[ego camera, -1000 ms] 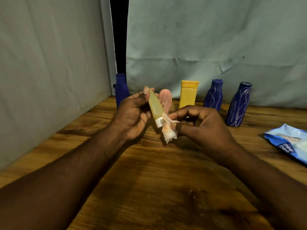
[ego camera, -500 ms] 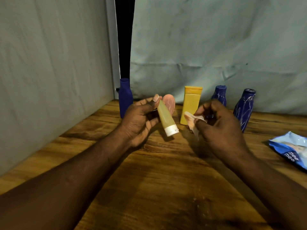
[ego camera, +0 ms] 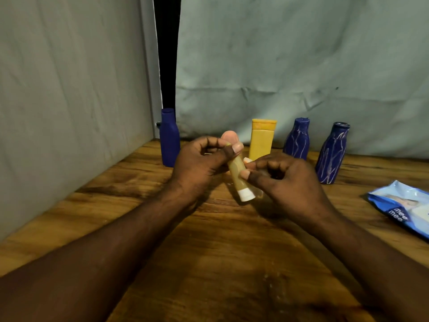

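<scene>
The only lettering I can read sits on the blue pack [ego camera: 399, 205], well out to the right of the fingers [ego camera: 274, 164] of the right hand [ego camera: 292, 184]. It says "mee mee" in white lowercase, the word stacked twice on a dark blue patch at the corner nearest those fingers. The rest of the pack's print is too blurred for me to read.
</scene>
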